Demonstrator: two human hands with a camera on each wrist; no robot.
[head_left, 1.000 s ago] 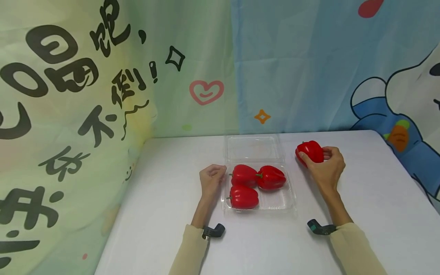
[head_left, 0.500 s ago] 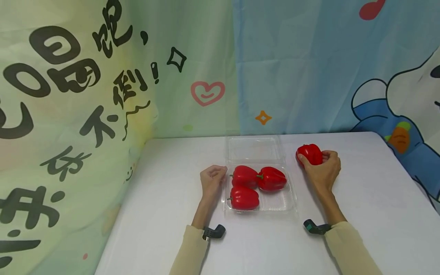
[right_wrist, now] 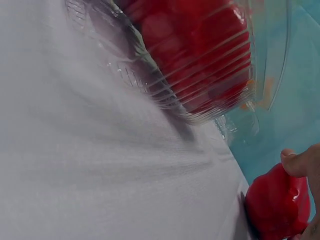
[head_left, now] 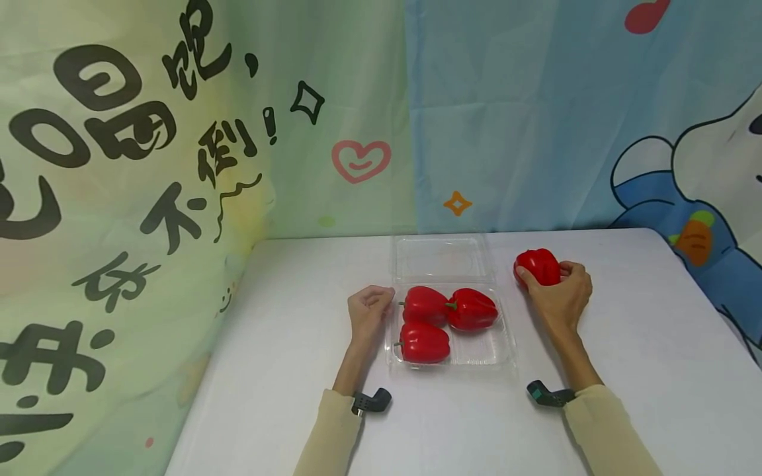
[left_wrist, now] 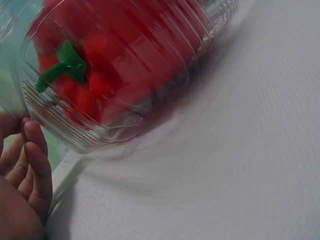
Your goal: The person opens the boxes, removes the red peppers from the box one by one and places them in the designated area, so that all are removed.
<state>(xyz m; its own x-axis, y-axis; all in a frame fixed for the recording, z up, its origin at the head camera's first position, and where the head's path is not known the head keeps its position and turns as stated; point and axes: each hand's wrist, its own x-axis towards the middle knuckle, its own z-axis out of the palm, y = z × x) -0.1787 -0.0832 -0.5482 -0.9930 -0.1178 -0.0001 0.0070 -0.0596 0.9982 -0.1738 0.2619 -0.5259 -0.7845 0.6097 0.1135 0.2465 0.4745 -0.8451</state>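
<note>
Near the far edge of the worktop [head_left: 286, 317], right fingers [head_left: 568, 267] grip one glossy red pepper [head_left: 540, 264]; left fingers [left_wrist: 37, 157] pinch the clear box [head_left: 476, 348].

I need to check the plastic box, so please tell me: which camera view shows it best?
The head view: it shows nearly the whole plastic box, including its open lid and three peppers inside. The left and right wrist views each show only a close part, cut off at the top.
</note>
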